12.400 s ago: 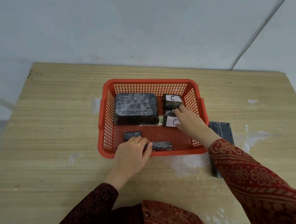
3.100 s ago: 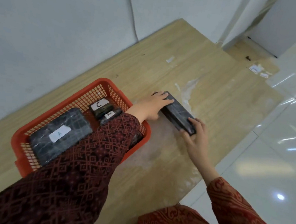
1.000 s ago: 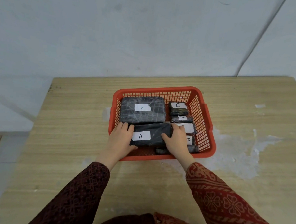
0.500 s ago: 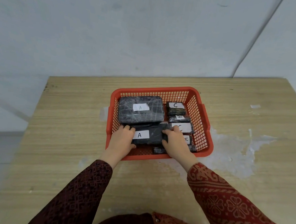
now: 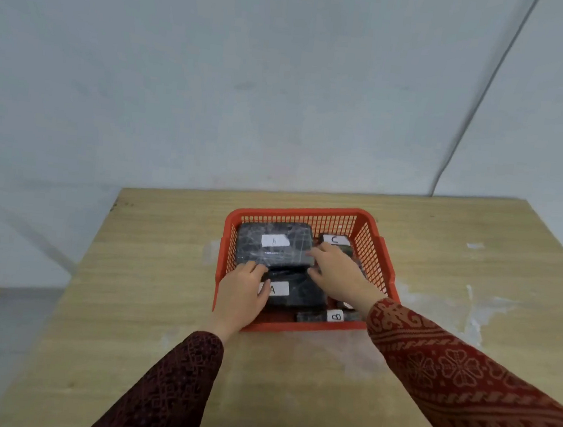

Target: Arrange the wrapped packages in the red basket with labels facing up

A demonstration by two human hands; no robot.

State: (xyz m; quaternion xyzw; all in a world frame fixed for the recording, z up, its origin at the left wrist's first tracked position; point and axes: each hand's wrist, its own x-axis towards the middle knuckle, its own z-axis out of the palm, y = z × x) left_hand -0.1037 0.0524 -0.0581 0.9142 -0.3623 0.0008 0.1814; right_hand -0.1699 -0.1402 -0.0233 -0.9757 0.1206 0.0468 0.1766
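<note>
The red basket (image 5: pixel 377 257) sits on the wooden table and holds several black wrapped packages. A large package (image 5: pixel 283 254) with an "A" label facing up lies at its back left. In front of it lies a long package (image 5: pixel 300 294), also labelled "A". My left hand (image 5: pixel 241 295) grips the large package's near left corner and covers the long package's left end. My right hand (image 5: pixel 336 270) grips the large package's near right corner. A small "C" package (image 5: pixel 335 241) lies at the back right. A small "B" package (image 5: pixel 328 316) lies at the front.
The wooden table (image 5: pixel 151 269) stands against a pale wall, with whitish worn patches (image 5: pixel 436 304) to the right of the basket. A thin cable (image 5: pixel 472 111) runs down the wall at the right. Floor shows past the table's left edge.
Both hands have left the ends of the long "A" package and moved back to the near corners of the large "A" package. The view has tilted up.
</note>
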